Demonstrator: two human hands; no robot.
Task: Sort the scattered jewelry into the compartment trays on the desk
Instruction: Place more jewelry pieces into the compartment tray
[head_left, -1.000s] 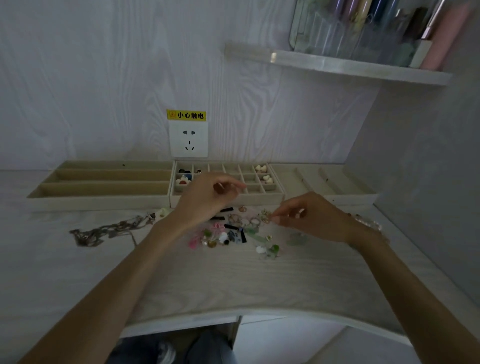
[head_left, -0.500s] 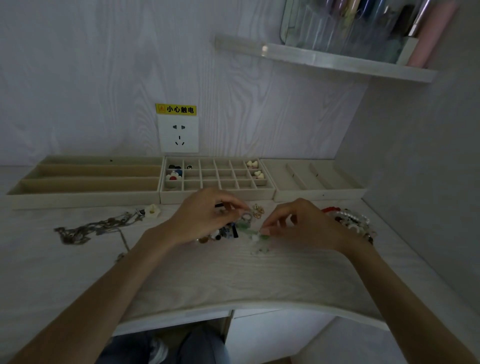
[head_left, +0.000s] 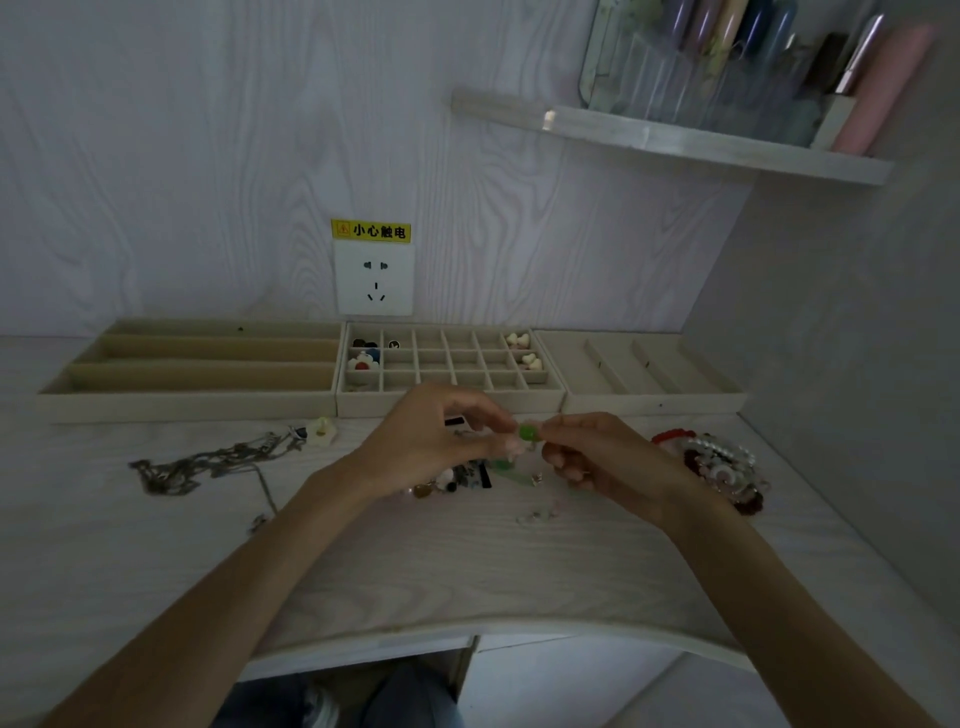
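Grid tray beyond hands: few cells filled. Both hands, left and right, pinch green bead. Loose jewelry beneath hands, unsorted.

Pale wood-grain desk, three compartment trays, chain necklaces, bead bracelets
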